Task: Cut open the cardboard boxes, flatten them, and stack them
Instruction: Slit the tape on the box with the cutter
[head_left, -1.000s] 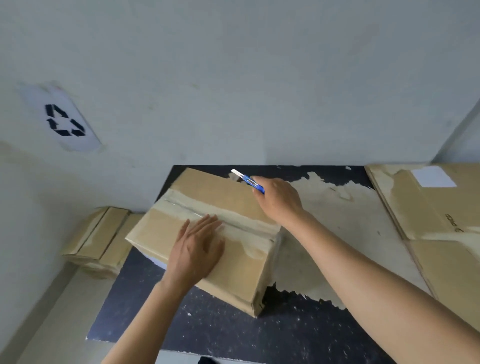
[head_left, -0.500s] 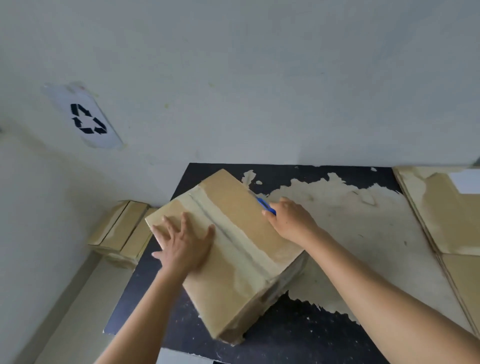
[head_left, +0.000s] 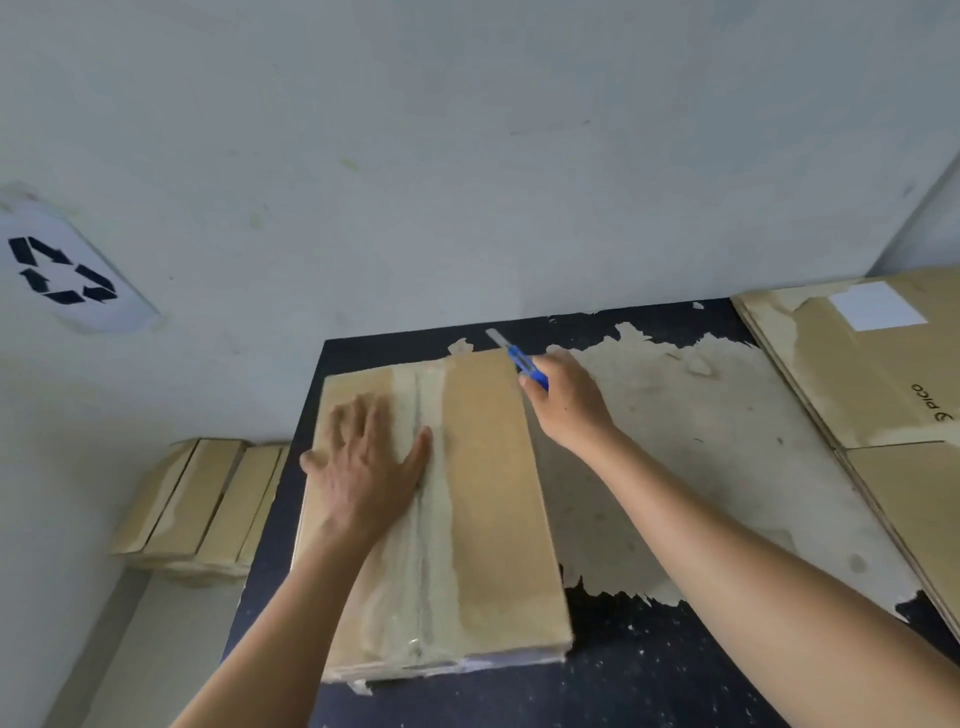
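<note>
A closed cardboard box lies on the dark table, its taped centre seam running away from me. My left hand presses flat on the box's left half, fingers spread. My right hand grips a blue utility knife at the box's far right corner, with the blade pointing up and away, above the box edge.
Flattened cardboard sheets lie stacked at the right of the table. More taped boxes sit on the floor at the left, against the wall. A recycling sign hangs on the wall. Torn paper residue covers the table's middle.
The box has been turned clockwise so its seam now runs straight away from me. My left hand stayed flat on it. My right hand with the knife moved to the far right corner.
</note>
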